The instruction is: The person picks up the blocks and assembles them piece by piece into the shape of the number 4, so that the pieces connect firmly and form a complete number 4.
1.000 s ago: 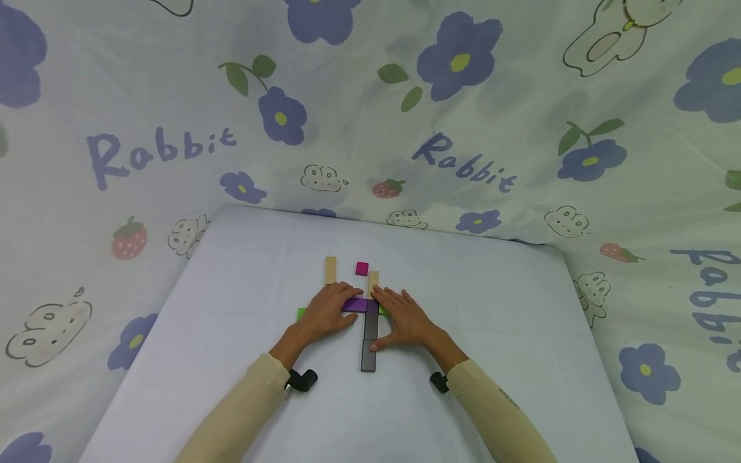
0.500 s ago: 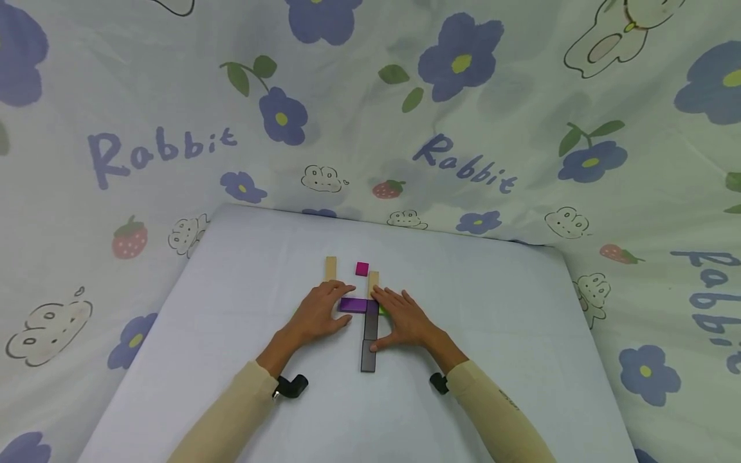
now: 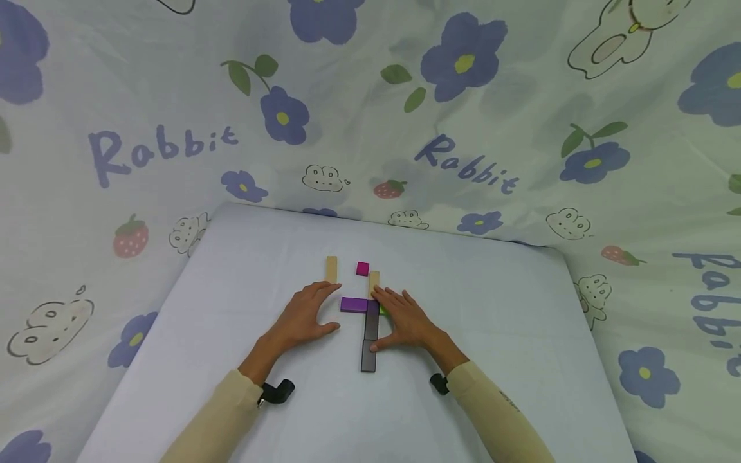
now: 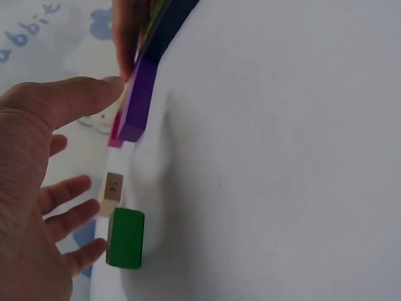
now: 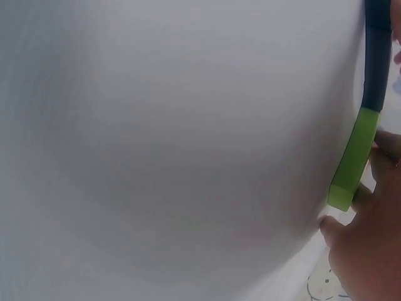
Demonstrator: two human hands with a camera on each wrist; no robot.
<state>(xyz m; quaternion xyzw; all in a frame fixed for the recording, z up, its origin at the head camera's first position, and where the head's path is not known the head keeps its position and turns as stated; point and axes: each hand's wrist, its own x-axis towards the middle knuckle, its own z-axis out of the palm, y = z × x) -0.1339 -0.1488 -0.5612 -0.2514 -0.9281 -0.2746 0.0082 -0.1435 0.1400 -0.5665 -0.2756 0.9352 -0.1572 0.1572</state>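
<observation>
My left hand (image 3: 303, 315) hovers left of the block arrangement, thumb and fingers spread with nothing between them. Near its fingertips are a natural wood block (image 3: 332, 269) and a green block (image 4: 125, 238), the latter hidden by the hand in the head view. A purple block (image 3: 354, 305) lies sideways against the upper of two dark grey blocks (image 3: 368, 355) laid end to end. My right hand (image 3: 408, 321) rests along their right side, extended fingers touching a second natural block (image 3: 374, 284) and its thumb at the lower grey block. It partly covers a light green block (image 5: 354, 160).
A small magenta block (image 3: 362, 269) lies between the natural blocks, toward the back. Everything sits on a white-covered table (image 3: 492, 289). Behind and beside it hangs a printed curtain (image 3: 359, 116) with flowers and rabbits.
My left hand has moved left, away from the purple block, and its thumb and fingers have spread wider. The purple block's left end has come into view. The right hand has stayed put.
</observation>
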